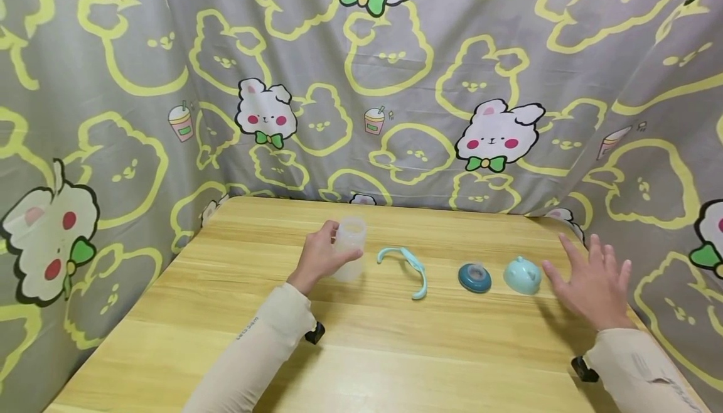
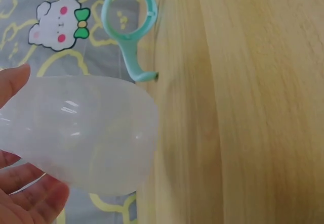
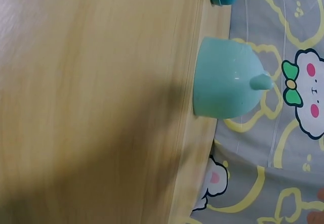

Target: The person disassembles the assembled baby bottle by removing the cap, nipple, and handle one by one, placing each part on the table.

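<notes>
My left hand [image 1: 317,257] grips a translucent, uncapped baby bottle [image 1: 351,237] between thumb and fingers, its open mouth facing up. In the left wrist view the bottle's rounded base [image 2: 136,133] shows close by the wooden surface. My right hand [image 1: 595,287] is held with fingers spread, just right of a pale teal dome cap [image 1: 522,277] with small knobs. Left of that cap lies a dark teal bottle collar [image 1: 470,281] with a clear nipple. A light teal two-armed bottle handle [image 1: 415,263] with a ring in its middle stands between bottle and collar.
All of it is on a wooden table [image 1: 395,350]. A grey curtain [image 1: 316,55] with rabbit prints hangs behind the table and along both sides. Black wrist devices [image 1: 314,332] sit at both sleeve cuffs.
</notes>
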{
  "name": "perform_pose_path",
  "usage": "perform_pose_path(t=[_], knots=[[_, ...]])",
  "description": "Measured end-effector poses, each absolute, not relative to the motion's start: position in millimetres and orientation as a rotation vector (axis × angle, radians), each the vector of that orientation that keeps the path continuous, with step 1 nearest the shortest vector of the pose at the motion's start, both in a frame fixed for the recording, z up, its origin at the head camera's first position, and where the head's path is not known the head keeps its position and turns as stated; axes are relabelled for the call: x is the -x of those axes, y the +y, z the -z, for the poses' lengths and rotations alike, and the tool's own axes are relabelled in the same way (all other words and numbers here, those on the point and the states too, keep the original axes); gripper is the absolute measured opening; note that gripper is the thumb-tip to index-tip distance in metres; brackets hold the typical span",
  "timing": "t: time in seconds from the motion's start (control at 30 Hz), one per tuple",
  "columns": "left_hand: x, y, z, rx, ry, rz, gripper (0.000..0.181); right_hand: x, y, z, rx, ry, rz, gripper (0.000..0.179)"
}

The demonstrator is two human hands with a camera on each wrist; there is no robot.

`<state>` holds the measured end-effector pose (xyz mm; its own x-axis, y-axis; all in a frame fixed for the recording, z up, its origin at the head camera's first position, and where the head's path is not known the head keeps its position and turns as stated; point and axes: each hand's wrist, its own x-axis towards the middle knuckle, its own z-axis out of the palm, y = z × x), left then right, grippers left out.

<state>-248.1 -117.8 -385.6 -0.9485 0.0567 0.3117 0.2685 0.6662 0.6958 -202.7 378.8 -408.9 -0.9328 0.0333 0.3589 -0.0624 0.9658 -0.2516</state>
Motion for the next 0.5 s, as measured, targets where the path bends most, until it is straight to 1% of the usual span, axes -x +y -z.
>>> perform_pose_path(t=[0.23,0.5], knots=[[249.2,-119.4,389.8,0.217,-2.643,1.184,0.064,199.8,383.8,409.6,-0.015,-2.752,-0.361,0.074],[251.1,-119.2,393.2,0.229,-2.637,1.161,0.063,197.1,385.4,410.3,-0.019,-2.748,-0.359,0.074]])
